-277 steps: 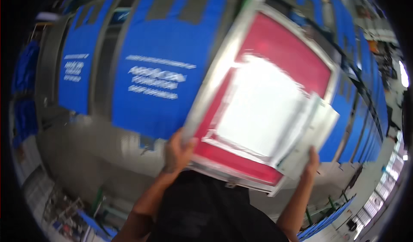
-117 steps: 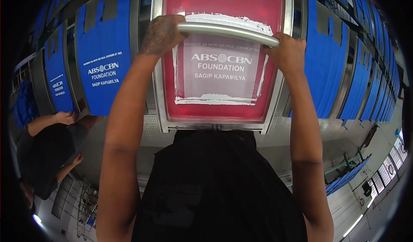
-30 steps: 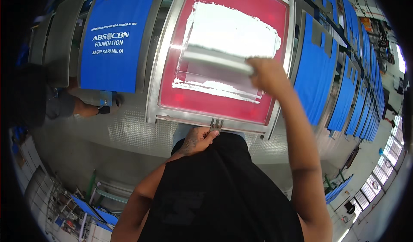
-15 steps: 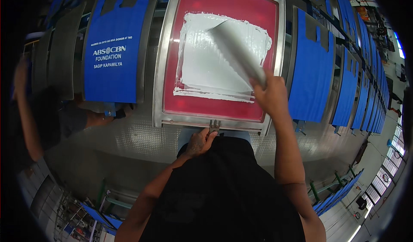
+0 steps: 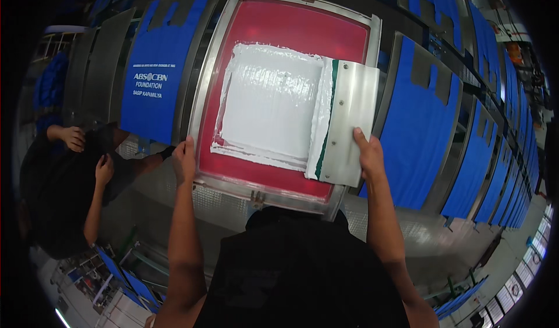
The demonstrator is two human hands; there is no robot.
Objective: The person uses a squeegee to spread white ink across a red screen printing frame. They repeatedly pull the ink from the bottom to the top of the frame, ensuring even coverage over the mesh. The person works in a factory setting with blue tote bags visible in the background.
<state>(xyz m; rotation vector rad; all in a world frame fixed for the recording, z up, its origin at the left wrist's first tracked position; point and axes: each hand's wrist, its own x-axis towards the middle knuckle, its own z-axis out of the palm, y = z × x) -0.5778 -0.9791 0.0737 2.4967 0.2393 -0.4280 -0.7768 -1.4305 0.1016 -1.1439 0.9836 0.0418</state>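
A metal screen frame [image 5: 202, 118] with red mesh [image 5: 291, 22] lies before me, bearing a broad layer of white ink [image 5: 268, 101]. My left hand [image 5: 185, 156] is closed on the frame's left edge, near the lower corner. At the right side, my right hand [image 5: 370, 153] grips a wide aluminium squeegee [image 5: 349, 95] with a green blade, standing lengthwise along the ink's right margin, white ink along the blade. A small metal clamp [image 5: 256, 198] sits at the frame's near edge, below both hands.
Boards covered with blue fabric pieces [image 5: 416, 124] line both sides in curving rows; one on the left [image 5: 148, 48] carries white print. A co-worker in dark clothing [image 5: 64, 188] is at lower left, both hands raised near a bare metal board [image 5: 108, 77].
My left hand has left the near clamp for the frame's left edge. The squeegee has swung from diagonal to lengthwise at the right. The co-worker's arms have moved.
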